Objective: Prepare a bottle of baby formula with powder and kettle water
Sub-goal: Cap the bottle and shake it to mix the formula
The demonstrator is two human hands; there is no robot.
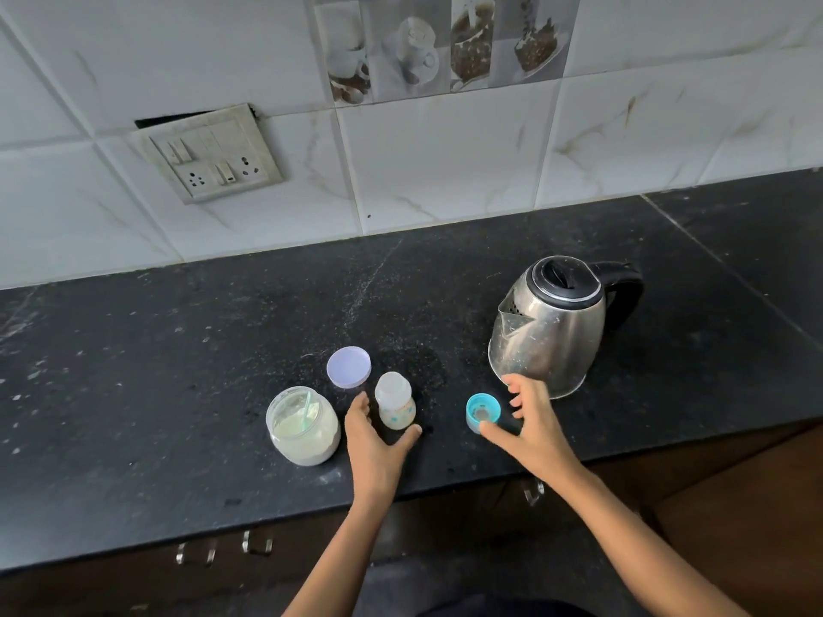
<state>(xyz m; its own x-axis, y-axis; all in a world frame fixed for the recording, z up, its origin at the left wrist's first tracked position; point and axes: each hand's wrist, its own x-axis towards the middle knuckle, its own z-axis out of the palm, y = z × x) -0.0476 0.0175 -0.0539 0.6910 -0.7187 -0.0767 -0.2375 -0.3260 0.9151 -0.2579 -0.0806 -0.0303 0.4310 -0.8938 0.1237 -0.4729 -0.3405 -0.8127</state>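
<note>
Black counter [178, 349]: left hand [376, 445] between powder jar [303, 427] and bottle [395, 405].

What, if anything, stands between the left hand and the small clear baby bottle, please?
Nothing visible does. The left hand is open right at the small clear baby bottle, fingers and thumb either side. The clear jar of white powder and round lilac lid stand off to the left.
</note>
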